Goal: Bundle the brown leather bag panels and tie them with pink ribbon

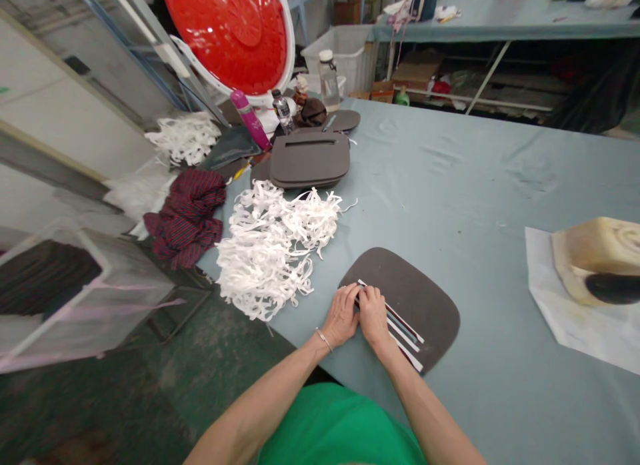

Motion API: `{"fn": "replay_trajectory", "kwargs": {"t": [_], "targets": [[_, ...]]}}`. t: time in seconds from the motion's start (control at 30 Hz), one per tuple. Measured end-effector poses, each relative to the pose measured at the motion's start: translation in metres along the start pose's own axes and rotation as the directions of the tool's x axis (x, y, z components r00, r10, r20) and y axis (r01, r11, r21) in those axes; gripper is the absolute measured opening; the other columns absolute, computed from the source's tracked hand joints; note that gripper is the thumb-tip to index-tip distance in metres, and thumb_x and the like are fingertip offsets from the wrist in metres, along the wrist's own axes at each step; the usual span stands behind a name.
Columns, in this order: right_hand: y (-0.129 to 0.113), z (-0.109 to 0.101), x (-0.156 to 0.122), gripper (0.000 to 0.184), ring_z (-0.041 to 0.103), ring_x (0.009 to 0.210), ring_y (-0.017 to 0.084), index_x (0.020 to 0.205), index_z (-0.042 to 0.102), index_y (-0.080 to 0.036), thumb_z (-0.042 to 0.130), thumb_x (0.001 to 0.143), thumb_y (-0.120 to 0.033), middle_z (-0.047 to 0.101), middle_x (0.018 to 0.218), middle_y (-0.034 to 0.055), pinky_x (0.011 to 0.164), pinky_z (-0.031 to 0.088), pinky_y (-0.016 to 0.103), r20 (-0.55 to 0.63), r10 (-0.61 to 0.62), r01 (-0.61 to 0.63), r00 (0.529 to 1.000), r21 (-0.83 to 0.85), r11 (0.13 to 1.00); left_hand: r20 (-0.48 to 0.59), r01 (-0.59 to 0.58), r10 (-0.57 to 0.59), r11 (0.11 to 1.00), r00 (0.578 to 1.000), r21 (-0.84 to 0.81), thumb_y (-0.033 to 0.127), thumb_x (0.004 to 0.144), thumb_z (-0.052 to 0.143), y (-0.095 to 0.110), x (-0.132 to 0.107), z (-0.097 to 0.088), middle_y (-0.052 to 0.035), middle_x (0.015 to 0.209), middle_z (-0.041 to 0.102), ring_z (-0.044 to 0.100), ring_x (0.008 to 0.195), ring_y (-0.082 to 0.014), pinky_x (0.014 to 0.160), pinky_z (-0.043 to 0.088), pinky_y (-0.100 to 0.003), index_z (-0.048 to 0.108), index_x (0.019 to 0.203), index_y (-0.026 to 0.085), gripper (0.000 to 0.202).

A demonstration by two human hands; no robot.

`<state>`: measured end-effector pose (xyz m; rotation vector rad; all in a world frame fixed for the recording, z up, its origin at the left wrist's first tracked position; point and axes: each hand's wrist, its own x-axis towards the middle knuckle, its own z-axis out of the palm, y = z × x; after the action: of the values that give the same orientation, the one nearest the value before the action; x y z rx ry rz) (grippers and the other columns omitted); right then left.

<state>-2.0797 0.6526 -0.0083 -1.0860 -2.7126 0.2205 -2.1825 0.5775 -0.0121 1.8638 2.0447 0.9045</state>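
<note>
A dark brown rounded panel lies flat near the table's front edge. White strips run across it beside a slot. My left hand and my right hand rest side by side on the panel's left end. Both have their fingers curled and pinched at the end of a white strip there. A bracelet is on my left wrist.
A heap of white paper strips lies left of the panel. A stack of similar brown panels sits further back, with bottles and a red fan behind. A dark red cloth hangs at the table's left edge. A yellowish block on white paper lies right.
</note>
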Motion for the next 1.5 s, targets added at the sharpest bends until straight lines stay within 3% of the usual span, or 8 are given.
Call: {"fn": "replay_trajectory", "kwargs": {"t": [0.1, 0.27, 0.6, 0.87, 1.07, 1.27, 1.5], "targets": [[0.001, 0.004, -0.008, 0.029, 0.046, 0.094, 0.025, 0.116, 0.055, -0.012, 0.04, 0.091, -0.011, 0.058, 0.103, 0.0127, 0.079, 0.04, 0.037, -0.033, -0.067, 0.067, 0.997, -0.021, 0.998, 0.058, -0.014, 0.011, 0.999, 0.998, 0.045, 0.02, 0.089, 0.041, 0.001, 0.002, -0.001, -0.0132, 0.144, 0.038, 0.032, 0.134, -0.027, 0.112, 0.028, -0.054, 0.027, 0.143, 0.017, 0.056], [0.009, 0.005, -0.021, 0.031, 0.045, 0.094, 0.027, 0.118, 0.054, -0.005, 0.041, 0.09, -0.009, 0.058, 0.101, 0.015, 0.083, 0.041, 0.041, -0.063, -0.113, 0.109, 0.992, -0.062, 0.992, 0.082, -0.033, 0.026, 0.995, 0.996, 0.091, 0.024, 0.091, 0.043, -0.001, 0.001, 0.0, -0.0135, 0.142, 0.041, 0.03, 0.136, -0.0266, 0.113, 0.028, -0.054, 0.031, 0.142, 0.015, 0.053], [0.024, -0.012, -0.051, 0.031, 0.047, 0.097, 0.028, 0.118, 0.054, -0.006, 0.039, 0.091, -0.009, 0.057, 0.102, 0.0159, 0.085, 0.041, 0.042, -0.056, -0.096, 0.09, 0.994, -0.101, 0.991, 0.079, -0.044, 0.034, 0.991, 0.996, 0.13, 0.027, 0.094, 0.04, 0.001, -0.001, 0.0, -0.0152, 0.146, 0.036, 0.026, 0.14, -0.0263, 0.114, 0.028, -0.053, 0.027, 0.143, 0.012, 0.054], [0.0, -0.004, -0.022, 0.034, 0.047, 0.096, 0.026, 0.12, 0.053, -0.013, 0.036, 0.09, -0.009, 0.056, 0.103, 0.0132, 0.084, 0.041, 0.042, -0.041, -0.05, 0.048, 0.998, -0.065, 0.997, 0.071, -0.074, 0.065, 0.99, 0.995, 0.123, 0.021, 0.092, 0.036, -0.003, -0.003, 0.004, -0.0157, 0.146, 0.037, 0.025, 0.14, -0.0255, 0.114, 0.029, -0.054, 0.029, 0.143, 0.011, 0.052], [-0.008, -0.004, -0.021, 0.035, 0.047, 0.096, 0.028, 0.118, 0.055, -0.009, 0.037, 0.088, -0.007, 0.056, 0.103, 0.0165, 0.088, 0.041, 0.045, -0.017, -0.045, 0.043, 0.999, -0.077, 0.996, 0.064, -0.08, 0.07, 0.981, 0.995, 0.175, 0.019, 0.092, 0.034, -0.004, -0.005, 0.008, -0.0163, 0.145, 0.039, 0.025, 0.14, -0.0262, 0.114, 0.028, -0.054, 0.032, 0.142, 0.009, 0.05], [0.003, -0.007, -0.042, 0.037, 0.048, 0.1, 0.03, 0.119, 0.053, -0.005, 0.034, 0.087, -0.004, 0.056, 0.107, 0.02, 0.089, 0.042, 0.047, -0.001, -0.023, 0.023, 1.0, -0.112, 0.993, 0.071, -0.072, 0.057, 0.97, 0.996, 0.231, 0.024, 0.093, 0.039, 0.001, -0.004, 0.007, -0.0163, 0.146, 0.038, 0.025, 0.14, -0.0271, 0.115, 0.029, -0.052, 0.03, 0.142, 0.009, 0.052], [0.033, -0.021, -0.094, 0.039, 0.048, 0.105, 0.031, 0.124, 0.05, -0.003, 0.036, 0.088, -0.006, 0.056, 0.113, 0.021, 0.091, 0.041, 0.048, 0.03, -0.001, 0.007, 1.0, -0.194, 0.981, 0.07, -0.059, 0.044, 0.969, 0.997, 0.24, 0.025, 0.093, 0.04, 0.004, -0.004, 0.006, -0.0158, 0.145, 0.039, 0.026, 0.14, -0.0268, 0.115, 0.028, -0.052, 0.027, 0.144, 0.011, 0.054]]}}
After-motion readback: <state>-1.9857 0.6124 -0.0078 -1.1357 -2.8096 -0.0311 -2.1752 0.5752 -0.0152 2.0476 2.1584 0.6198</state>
